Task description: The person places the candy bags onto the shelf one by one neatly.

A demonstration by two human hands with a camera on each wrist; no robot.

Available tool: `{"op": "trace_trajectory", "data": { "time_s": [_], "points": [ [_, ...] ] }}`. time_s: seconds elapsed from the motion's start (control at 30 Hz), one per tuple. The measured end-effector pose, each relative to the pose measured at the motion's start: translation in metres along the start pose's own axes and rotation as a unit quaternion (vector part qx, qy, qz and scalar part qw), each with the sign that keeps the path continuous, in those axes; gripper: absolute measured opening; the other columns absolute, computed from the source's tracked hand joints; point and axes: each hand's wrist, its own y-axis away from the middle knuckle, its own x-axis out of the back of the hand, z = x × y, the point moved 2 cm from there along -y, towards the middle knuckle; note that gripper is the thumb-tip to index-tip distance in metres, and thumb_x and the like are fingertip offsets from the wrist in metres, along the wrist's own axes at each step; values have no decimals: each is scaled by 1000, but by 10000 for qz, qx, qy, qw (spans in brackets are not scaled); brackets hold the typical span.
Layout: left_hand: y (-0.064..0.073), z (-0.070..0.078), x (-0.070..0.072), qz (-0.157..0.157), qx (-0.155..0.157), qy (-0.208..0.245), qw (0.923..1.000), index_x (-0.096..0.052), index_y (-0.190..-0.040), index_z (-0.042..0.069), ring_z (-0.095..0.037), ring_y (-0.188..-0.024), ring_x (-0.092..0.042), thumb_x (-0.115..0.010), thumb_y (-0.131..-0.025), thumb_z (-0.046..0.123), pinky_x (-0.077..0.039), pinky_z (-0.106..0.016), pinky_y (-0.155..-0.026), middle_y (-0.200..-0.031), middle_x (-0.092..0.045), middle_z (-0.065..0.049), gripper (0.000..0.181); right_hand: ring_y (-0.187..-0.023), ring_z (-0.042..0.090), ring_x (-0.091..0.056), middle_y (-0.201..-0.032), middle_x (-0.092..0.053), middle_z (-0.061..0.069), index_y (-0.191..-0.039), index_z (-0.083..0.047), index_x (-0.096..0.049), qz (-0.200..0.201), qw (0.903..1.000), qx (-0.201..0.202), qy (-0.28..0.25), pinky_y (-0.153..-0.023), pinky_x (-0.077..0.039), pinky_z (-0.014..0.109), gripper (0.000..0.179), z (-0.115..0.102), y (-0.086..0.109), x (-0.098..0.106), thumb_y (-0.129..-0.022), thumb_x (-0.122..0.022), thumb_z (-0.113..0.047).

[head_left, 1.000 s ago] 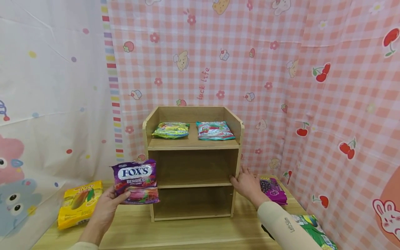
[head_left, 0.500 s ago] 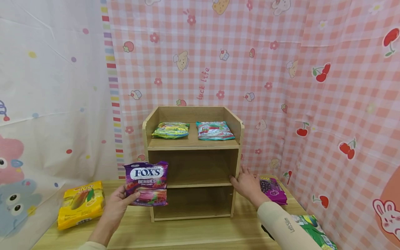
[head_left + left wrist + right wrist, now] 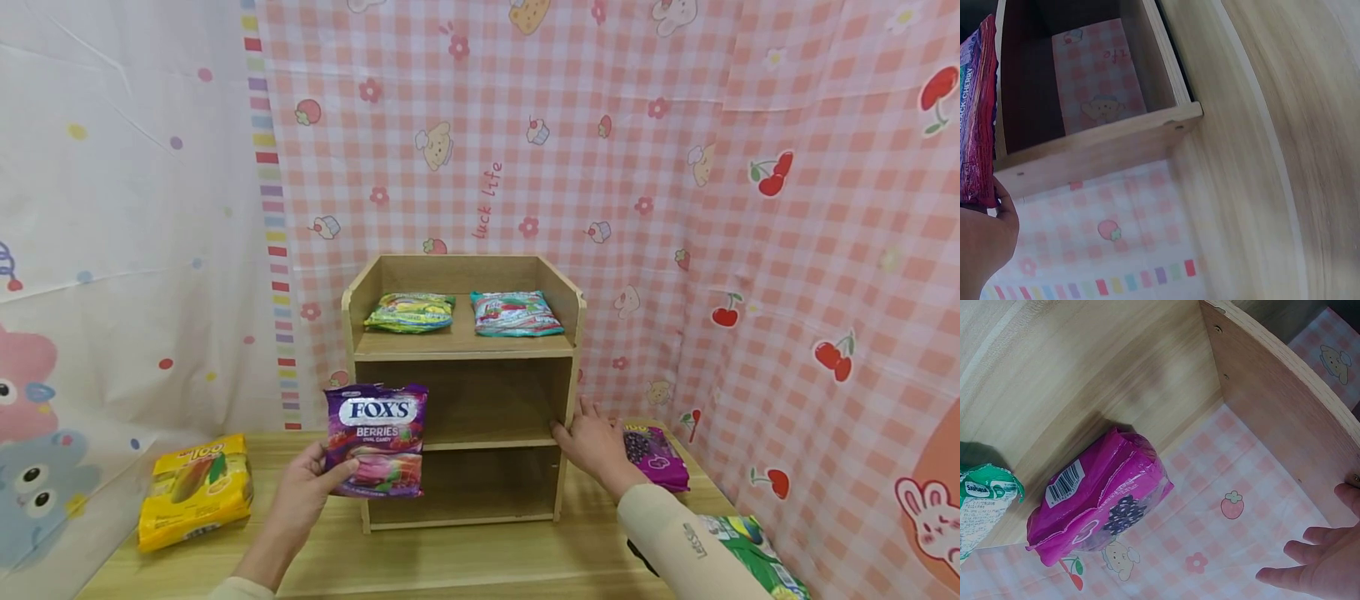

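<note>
In the head view my left hand (image 3: 307,483) pinches a purple bag of Fox's Berries candy (image 3: 377,446), thumb across its front. The bag is upright, in front of the left side of a wooden shelf unit (image 3: 465,354). In the left wrist view the candy bag (image 3: 975,119) shows edge-on at the far left. My right hand (image 3: 596,446) touches the front edge of the unit's right side panel near the middle shelf. In the right wrist view the right hand's fingers (image 3: 1304,553) are spread and fairly straight, and hold nothing.
A yellow candy bag (image 3: 411,313) and a teal-and-red one (image 3: 516,314) lie on the top shelf. On the table stand a yellow mango pack (image 3: 197,492) at left, a purple pack (image 3: 654,457) and a green bag (image 3: 753,554) at right. Printed curtains (image 3: 480,125) enclose the table.
My left hand has carried the Fox's candy bag rightward, from beside the shelf unit to in front of its left part. The right hand has stayed in place.
</note>
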Motion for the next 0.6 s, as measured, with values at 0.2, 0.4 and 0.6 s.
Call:
{"op": "trace_trajectory", "data": {
  "time_s": [0.2,0.4,0.6],
  "points": [
    [0,4,-12,-2,123,52,9999,-49,-133,-10,-16,-80,-72,-63,-95,-1,-58,-29,-75,-102,-73,-14,42,-143,47,-24,-156,-27,27,-142,9,-47,26,10000,20,3,-107,-14,74,65,0,0,0,-101,-47,-42],
    [1,6,-25,79,57,-57,9999,-52,-128,-11,-15,-78,-72,-64,-92,-3,-58,-29,-73,-101,-72,-18,38,-143,47,-24,-156,-27,27,-144,9,-43,22,10000,12,-30,-107,-13,74,67,0,1,1,-101,-47,-42],
    [1,10,-37,201,-49,-148,9997,-54,-122,-13,-14,-77,-71,-65,-91,-5,-58,-28,-71,-101,-71,-22,34,-143,47,-23,-156,-27,27,-144,10,-42,-1,10000,5,-26,-107,-12,74,67,-1,1,1,-101,-46,-42]
  ]
}}
